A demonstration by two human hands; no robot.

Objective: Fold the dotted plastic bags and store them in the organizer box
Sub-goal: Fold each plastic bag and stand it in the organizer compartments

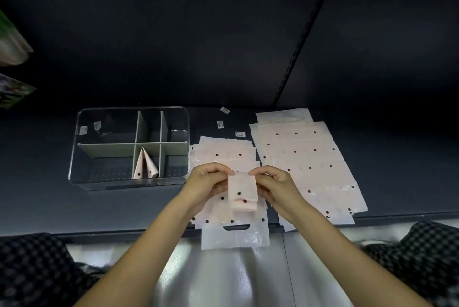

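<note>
My left hand and my right hand pinch the top corners of a folded dotted bag, held above a flat pile of bags. The organizer box stands to the left, with one folded bag inside a front compartment.

Dark shelf surface, dark back panel, slotted upright rail, dim light

Left hand and right hand raised, fingers pinching.

1 organizer box, 2 folded bags, 2 bag stacks, 2 hands
</note>
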